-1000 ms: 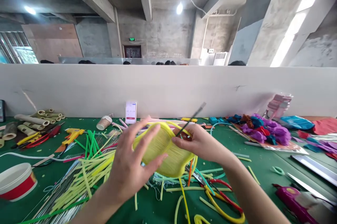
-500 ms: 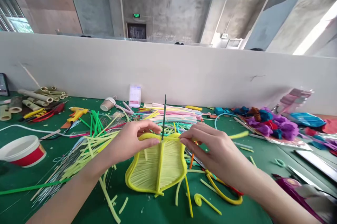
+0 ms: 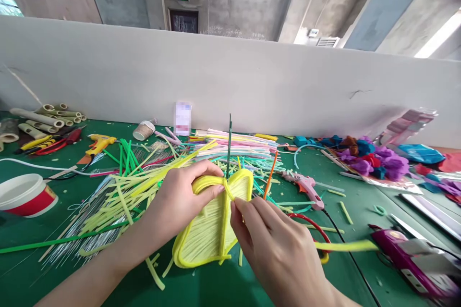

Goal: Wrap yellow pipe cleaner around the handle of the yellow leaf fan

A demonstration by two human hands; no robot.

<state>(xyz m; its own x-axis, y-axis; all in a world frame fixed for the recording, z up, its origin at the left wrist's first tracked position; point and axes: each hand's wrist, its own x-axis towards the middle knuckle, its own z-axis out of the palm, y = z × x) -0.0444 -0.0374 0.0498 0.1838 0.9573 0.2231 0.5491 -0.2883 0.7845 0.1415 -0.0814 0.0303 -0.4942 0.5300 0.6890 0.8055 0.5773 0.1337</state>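
A yellow leaf-shaped piece made of pipe cleaners, with a thick rim and a centre rib, stands in front of me. From its top centre rises a thin dark green stem. My left hand is closed on its top left rim, thumb and fingers pinching beside the stem. My right hand pinches a yellow pipe cleaner. One part of this strand runs from the stem's base down to my right fingertips, and its tail sticks out to the right. My right hand hides the leaf's lower right side.
Loose yellow pipe cleaners lie left over metal wires. Farther back are a pastel pipe-cleaner bundle, a propped phone and a yellow glue gun. A pink glue gun and purple power strip sit right; a paper cup stands left.
My right hand has moved down and toward me, drawing the yellow pipe cleaner across the front of the stem's base. My left hand still grips the rim. The view has tilted down.
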